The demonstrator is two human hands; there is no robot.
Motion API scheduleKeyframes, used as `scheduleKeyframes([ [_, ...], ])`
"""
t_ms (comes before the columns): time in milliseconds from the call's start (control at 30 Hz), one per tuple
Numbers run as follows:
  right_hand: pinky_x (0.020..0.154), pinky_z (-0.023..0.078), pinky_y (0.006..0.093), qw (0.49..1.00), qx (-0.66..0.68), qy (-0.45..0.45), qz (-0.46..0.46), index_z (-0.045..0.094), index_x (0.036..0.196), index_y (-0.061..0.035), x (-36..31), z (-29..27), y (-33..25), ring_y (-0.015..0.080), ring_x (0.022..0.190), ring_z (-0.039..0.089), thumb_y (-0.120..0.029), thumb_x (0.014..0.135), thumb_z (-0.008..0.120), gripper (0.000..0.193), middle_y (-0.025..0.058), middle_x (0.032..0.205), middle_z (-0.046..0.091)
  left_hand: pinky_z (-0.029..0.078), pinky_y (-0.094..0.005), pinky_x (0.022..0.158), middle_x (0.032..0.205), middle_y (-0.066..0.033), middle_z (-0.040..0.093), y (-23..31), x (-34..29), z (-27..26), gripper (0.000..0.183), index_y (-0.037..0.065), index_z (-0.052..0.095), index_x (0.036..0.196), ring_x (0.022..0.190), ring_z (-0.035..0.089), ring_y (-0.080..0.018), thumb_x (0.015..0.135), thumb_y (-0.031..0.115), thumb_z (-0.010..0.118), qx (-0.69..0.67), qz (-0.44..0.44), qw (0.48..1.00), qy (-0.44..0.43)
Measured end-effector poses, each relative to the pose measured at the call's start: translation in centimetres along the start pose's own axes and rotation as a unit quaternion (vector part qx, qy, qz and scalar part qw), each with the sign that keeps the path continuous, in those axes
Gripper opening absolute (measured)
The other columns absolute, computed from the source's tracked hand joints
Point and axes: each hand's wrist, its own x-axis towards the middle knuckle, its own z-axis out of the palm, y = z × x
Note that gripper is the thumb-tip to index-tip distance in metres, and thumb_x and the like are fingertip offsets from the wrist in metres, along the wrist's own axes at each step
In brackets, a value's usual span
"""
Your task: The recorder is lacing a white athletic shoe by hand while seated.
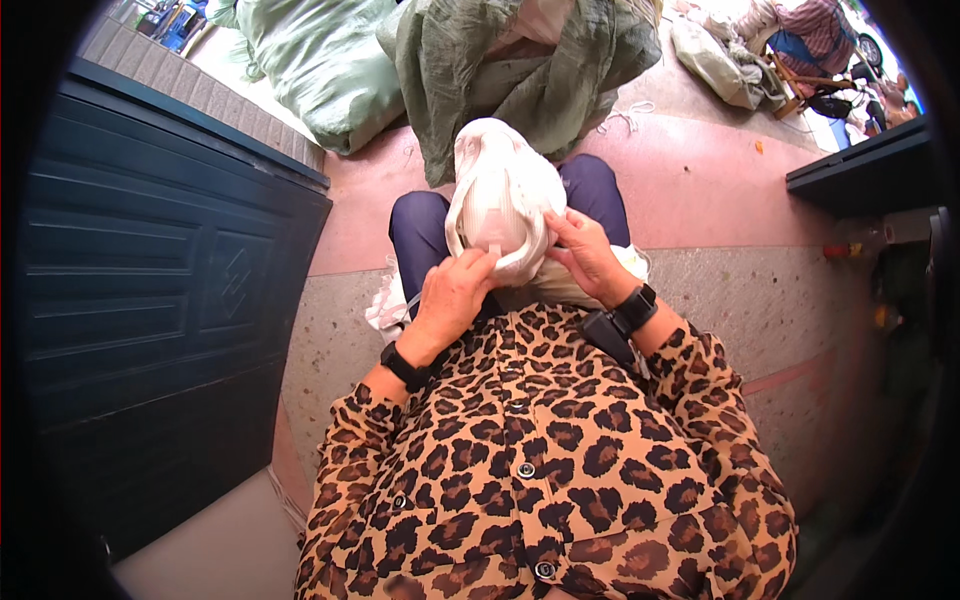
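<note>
A white cloth item (510, 175) with a gathered edge and a ribbed inner part lies bunched over my lap, between my knees. What kind of item it is cannot be made out. On its near left edge my left hand (452, 298) is closed, the fingertips pinching the cloth beside a small pale tab. My right hand (590, 258) pinches the right edge between thumb and fingers. More pale cloth (570, 285) rests on my lap beneath it.
Large sacks, one light green (320, 70) and one dark green (450, 90), stand just ahead of my knees. A dark panelled door (160, 240) is at my left, another dark door edge (860, 170) at the right. Farther right are a pale sack (715, 65) and a seated person (805, 40).
</note>
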Motion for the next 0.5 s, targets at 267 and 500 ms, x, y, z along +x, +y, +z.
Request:
scheduleKeyframes([
  [267, 0.099, 0.031, 0.041, 0.935, 0.185, 0.122, 0.278, 0.031, 0.122, 0.0079, 1.0, 0.5, 3.6, 0.0344, 0.119, 0.033, -0.039, 0.088, 0.043, 0.059, 0.0283, 0.124, 0.033, 0.046, -0.0386, 0.066, 0.091, -0.0101, 0.057, 0.9, 0.7, -1.7, 0.03, 0.008, 0.055, 0.101, 0.08, 0.057, -0.0305, 0.073, 0.011, 0.062, -0.027, -0.012, 0.999, 0.04],
  [500, 0.088, 0.04, 0.0382, 0.975, 0.115, 0.025, 0.186, 0.05, 0.11, -0.0096, 2.0, 1.7, 3.4, 0.021, 0.103, 0.048, -0.028, 0.09, 0.037, 0.03, 0.0086, 0.109, 0.052, 0.045, -0.0389, 0.062, 0.084, -0.012, 0.055, 1.5, 0.1, -1.9, 0.034, 0.007, 0.054, 0.104, 0.073, 0.057, -0.0311, 0.072, 0.013, 0.064, 0.057, -0.028, 0.998, 0.021],
])
